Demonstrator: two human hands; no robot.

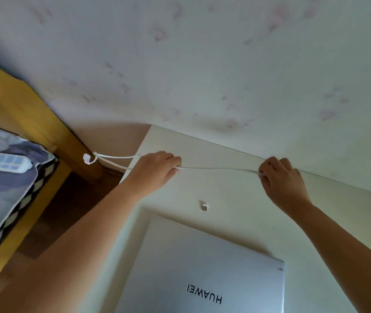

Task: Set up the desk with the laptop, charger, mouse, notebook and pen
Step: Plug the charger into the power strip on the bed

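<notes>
Both hands pinch a white charger cable (pixel 218 168) taut above the desk (pixel 236 199): left hand (pixel 157 168) and right hand (pixel 281 179) each closed on it. Beyond the left hand it loops off the desk edge; nearer than both hands lies the closed laptop (pixel 204 267).

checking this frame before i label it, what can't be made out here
All in the head view:
- Cable end in the right hand: hidden by closed fingers.
- Cable under the left hand: covered by the fist.
- Laptop: cut off by the bottom edge.
- Small white object on the desk: too small to identify.
- Mouse, notebook, pen: not in view.
</notes>
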